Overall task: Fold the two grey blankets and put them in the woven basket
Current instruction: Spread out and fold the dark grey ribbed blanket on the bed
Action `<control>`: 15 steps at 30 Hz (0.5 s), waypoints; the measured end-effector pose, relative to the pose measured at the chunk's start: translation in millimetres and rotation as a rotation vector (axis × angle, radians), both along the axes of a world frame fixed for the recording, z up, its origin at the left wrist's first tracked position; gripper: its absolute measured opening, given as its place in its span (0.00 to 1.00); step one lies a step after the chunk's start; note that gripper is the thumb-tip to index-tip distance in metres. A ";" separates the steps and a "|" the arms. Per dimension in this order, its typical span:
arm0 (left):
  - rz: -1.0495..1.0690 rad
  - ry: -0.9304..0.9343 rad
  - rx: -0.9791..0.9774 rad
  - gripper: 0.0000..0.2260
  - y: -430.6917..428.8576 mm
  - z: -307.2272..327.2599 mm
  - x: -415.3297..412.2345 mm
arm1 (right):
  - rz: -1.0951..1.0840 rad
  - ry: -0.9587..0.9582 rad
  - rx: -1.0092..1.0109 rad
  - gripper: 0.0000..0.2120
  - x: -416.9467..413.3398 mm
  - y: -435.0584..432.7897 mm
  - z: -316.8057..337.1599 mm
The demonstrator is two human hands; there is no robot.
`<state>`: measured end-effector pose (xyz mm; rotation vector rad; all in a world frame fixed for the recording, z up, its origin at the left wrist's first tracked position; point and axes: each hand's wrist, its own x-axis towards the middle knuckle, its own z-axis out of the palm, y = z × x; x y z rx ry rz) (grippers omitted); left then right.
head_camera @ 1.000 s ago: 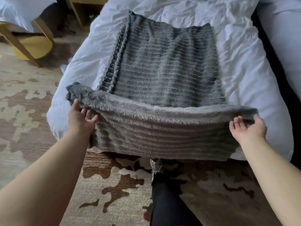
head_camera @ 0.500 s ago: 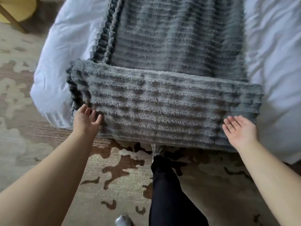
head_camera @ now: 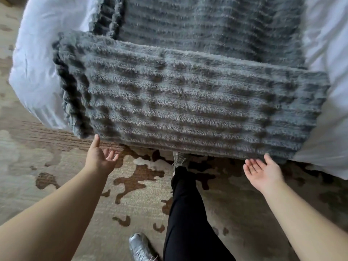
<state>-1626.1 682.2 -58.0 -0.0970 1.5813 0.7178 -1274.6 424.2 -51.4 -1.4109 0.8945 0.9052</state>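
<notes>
A ribbed grey blanket (head_camera: 180, 102) lies on the white bed (head_camera: 35, 59), its near end folded back over itself into a thick band at the bed's foot edge. My left hand (head_camera: 100, 159) is palm-up just below the fold's left corner, thumb touching the edge, fingers spread and holding nothing. My right hand (head_camera: 263, 174) is palm-up under the fold's right lower edge, also spread and holding nothing. A second blanket and the woven basket are not in sight.
A patterned beige and brown carpet (head_camera: 56, 185) covers the floor in front of the bed. My leg in black trousers (head_camera: 186, 213) and a silver shoe (head_camera: 141, 247) stand between my arms, close to the bed's foot.
Both hands laid the lifted blanket end down as a fold, let go of it and dropped below the bed's edge. The view moved closer and lower over the blanket.
</notes>
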 end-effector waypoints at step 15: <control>0.137 -0.298 0.111 0.22 16.6 2.6 37.3 | -0.316 -0.080 0.234 0.20 9.9 23.1 -16.3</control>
